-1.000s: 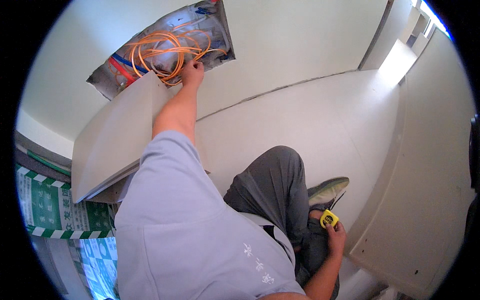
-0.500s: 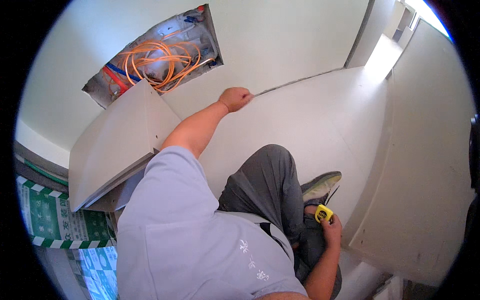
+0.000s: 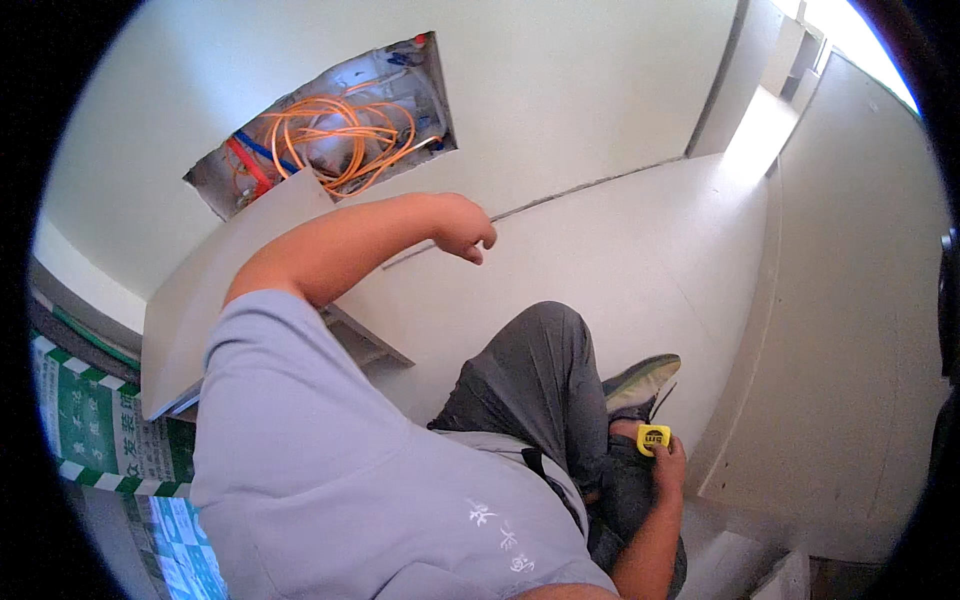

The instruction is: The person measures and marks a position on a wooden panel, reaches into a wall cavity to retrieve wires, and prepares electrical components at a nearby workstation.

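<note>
My left hand point(image 3: 462, 228) hangs in front of the wall's lower edge, its wrist bent down. Thumb and fingertips are curled with a small gap, and nothing shows between them. At the lower right, my right hand point(image 3: 669, 464) grips a yellow tape measure point(image 3: 653, 438) beside my ankle and shoe point(image 3: 642, 385). No drawn-out tape shows. A pale cabinet-like panel box point(image 3: 235, 255) stands left of my left arm, which covers part of it.
A rough wall opening point(image 3: 215, 185) holds coiled orange cable point(image 3: 350, 150) plus red and blue pipes. A dark gap point(image 3: 600, 182) runs between wall and pale floor point(image 3: 640, 250). A large panel point(image 3: 850, 300) rises at right; green printed sheeting point(image 3: 95, 420) lies at left.
My left hand has come away from the wall-floor gap, moving down with its fingers loosening. My right hand keeps the tape measure near the ankle, slightly turned. The view has shifted a little.
</note>
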Demonstrator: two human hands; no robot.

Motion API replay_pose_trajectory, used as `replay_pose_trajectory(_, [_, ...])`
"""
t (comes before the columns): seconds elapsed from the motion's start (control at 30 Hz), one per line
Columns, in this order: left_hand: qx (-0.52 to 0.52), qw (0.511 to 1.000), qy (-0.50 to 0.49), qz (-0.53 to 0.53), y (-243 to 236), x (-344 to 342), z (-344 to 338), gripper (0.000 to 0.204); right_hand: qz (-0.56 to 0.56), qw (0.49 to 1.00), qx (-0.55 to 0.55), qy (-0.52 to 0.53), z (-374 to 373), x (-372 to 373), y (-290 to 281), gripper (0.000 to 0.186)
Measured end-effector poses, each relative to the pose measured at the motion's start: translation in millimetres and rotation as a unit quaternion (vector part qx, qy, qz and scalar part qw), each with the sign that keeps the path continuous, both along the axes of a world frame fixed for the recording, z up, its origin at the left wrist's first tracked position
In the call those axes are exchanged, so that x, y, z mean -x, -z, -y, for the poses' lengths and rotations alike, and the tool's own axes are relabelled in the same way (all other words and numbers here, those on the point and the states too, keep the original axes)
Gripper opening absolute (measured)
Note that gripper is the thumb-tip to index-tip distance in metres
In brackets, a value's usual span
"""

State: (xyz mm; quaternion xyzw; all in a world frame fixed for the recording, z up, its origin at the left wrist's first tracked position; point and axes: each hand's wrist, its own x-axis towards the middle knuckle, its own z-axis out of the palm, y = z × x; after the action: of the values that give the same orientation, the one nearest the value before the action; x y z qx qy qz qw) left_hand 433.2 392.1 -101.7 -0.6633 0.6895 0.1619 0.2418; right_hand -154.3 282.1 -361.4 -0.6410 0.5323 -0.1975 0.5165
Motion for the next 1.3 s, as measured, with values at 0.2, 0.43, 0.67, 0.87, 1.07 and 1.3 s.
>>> replay_pose_trajectory(0.2, [0.098, 0.983, -0.107, -0.115, -43, -37, -94, 0.044, 0.142, 0.972, -0.148, 0.113, 6, 28, 26, 0.042])
replay_pose_trajectory(0.43, [0.058, 0.965, -0.139, -0.215, -43, -25, -147, 0.047, 0.058, 0.992, -0.074, 0.084, 39, -17, -16, 0.040])
replay_pose_trajectory(0.67, [0.096, 0.951, -0.005, -0.293, -52, 4, -138, 0.046, 0.005, 0.998, -0.012, -0.058, 138, -185, -125, 0.038])
replay_pose_trajectory(0.87, [0.111, 0.951, -0.080, -0.276, -60, -22, -117, 0.052, 0.004, 0.971, 0.061, -0.229, 177, -300, -180, 0.031])
replay_pose_trajectory(1.07, [0.097, 0.954, -0.190, -0.212, -58, -42, -98, 0.060, -0.148, 0.907, 0.073, -0.387, 217, -429, -219, 0.030])
replay_pose_trajectory(1.3, [0.232, 0.907, -0.189, -0.296, -48, -71, -108, 0.063, -0.208, 0.784, 0.185, -0.555, 261, -530, -194, 0.030])
